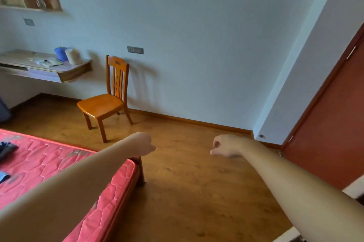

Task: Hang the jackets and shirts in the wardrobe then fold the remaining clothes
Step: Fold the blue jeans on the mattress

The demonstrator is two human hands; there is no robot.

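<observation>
Both my arms reach forward over the wooden floor. My left hand [142, 144] hangs above the corner of the bed, fingers curled in, holding nothing. My right hand [224, 146] is out over bare floor, fingers loosely curled with nothing in them. A dark garment [6, 149] lies on the red mattress [59, 165] at the far left edge of the view, and a bit of blue cloth [4, 176] lies just below it. Both pieces are well to the left of my hands. No wardrobe shows in this view.
A wooden chair [104, 101] stands against the pale wall ahead. A wall-mounted desk [65, 76] with a blue container and a white roll is at the left. A red-brown door [331, 129] is at the right. A wall shelf is at top left.
</observation>
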